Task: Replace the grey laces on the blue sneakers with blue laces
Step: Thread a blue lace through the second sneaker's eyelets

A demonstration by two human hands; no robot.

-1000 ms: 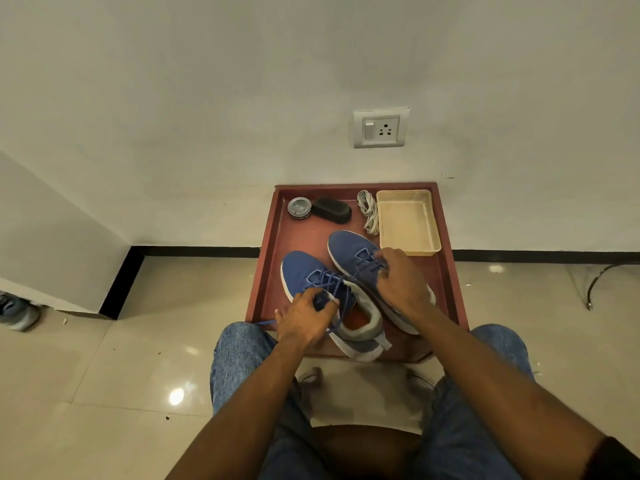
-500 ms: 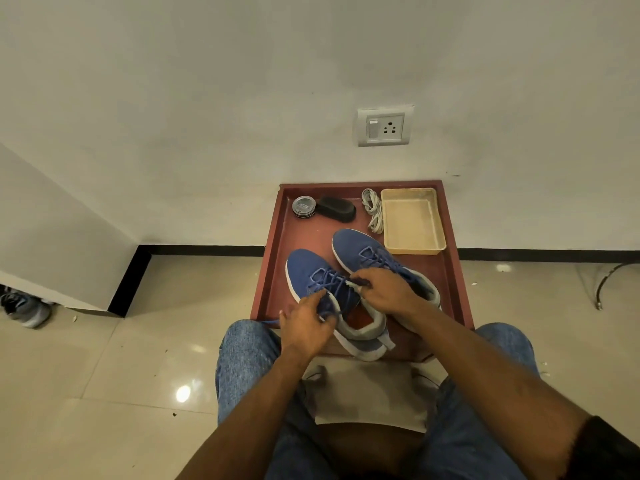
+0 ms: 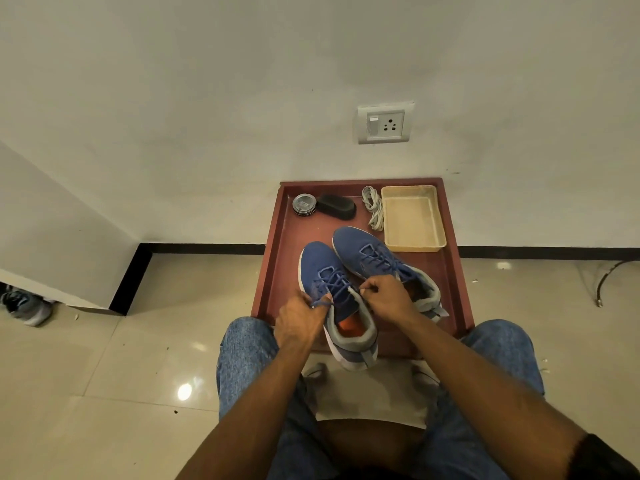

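Two blue sneakers stand on a red-brown tray point(image 3: 277, 237), toes toward the wall. Both carry blue laces. The left sneaker point(image 3: 320, 268) has a grey collar and an orange insole. My left hand point(image 3: 301, 318) pinches one end of its blue lace point(image 3: 332, 282) at the shoe's left side. My right hand point(image 3: 388, 296) pinches the other end at the shoe's right side, in front of the right sneaker point(image 3: 363, 249). A bundle of grey laces point(image 3: 374, 207) lies at the back of the tray.
A beige plastic basket point(image 3: 412, 216) sits in the tray's back right corner. A round tin point(image 3: 304, 204) and a black brush point(image 3: 337, 206) lie at the back left. My knees in jeans flank the tray's near edge. Another shoe point(image 3: 26, 306) lies far left on the floor.
My right hand left the right sneaker and came over to the left sneaker's lace. Both hands now hold lace ends on either side of the left sneaker's opening.
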